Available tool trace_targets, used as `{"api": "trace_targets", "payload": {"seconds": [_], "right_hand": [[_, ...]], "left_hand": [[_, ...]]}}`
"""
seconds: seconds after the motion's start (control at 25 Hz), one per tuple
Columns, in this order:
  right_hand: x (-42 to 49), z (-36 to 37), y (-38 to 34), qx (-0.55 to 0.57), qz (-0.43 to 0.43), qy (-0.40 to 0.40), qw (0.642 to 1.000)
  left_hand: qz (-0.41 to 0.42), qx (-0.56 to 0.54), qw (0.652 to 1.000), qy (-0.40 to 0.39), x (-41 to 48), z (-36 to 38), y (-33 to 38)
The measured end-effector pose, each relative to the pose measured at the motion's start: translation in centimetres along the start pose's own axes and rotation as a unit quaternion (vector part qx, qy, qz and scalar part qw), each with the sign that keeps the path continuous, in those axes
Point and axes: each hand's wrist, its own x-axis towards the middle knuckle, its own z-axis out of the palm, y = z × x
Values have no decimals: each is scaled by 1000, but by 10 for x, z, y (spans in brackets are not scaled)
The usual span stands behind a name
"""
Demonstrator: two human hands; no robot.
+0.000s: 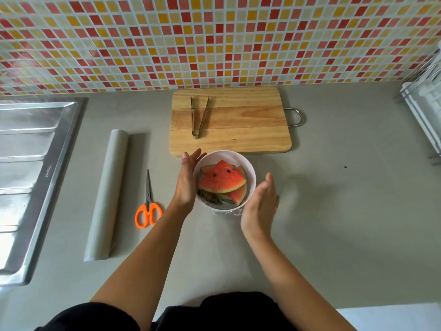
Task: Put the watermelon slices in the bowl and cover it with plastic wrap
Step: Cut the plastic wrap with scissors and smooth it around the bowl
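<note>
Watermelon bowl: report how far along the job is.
Done: the watermelon slices lie in the bowl; the cutting board holds only tongs; plastic wrap seems to cover the bowl, crinkled at its near edge. In hand: the left hand presses on the bowl's left side; the right hand is open beside its right. Left: at most smoothing the wrap down.

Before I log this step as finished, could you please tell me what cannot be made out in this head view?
All in the head view:
- Left wall of the bowl: hidden behind the left hand, so the seal of the plastic wrap there is unseen.
- The right hand: motion-blurred; contact with the bowl cannot be told.
- Lower watermelon slices: covered by the top slice; count unclear.
- The rack: cut off by the right edge.
</note>
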Motion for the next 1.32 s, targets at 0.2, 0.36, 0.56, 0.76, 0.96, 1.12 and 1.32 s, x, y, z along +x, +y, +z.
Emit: {"api": "trace_targets", "payload": {"seconds": [0.2,0.36,0.56,0.76,0.96,1.12,1.32], "right_hand": [[31,2,-19,131,67,-151,977],[79,8,-49,130,63,-275,950],[86,9,-72,61,-29,-325,943],[42,-13,-47,135,-48,-1,990],[-45,-15,-15,209,76,-23,975],[-26,-10,-26,218,81,-73,970],[-1,-7,-19,259,60,-78,961]], "left_hand": [[18,-91,995,-25,-12,4,-2],[55,-140,988,25,-36,5,-18],[50,-107,990,72,-65,7,-40],[37,-51,990,129,-22,-19,-22],[-6,38,999,13,17,-26,7],[-17,-8,999,31,-8,-25,8],[-7,-76,992,104,-54,-14,-4]]}}
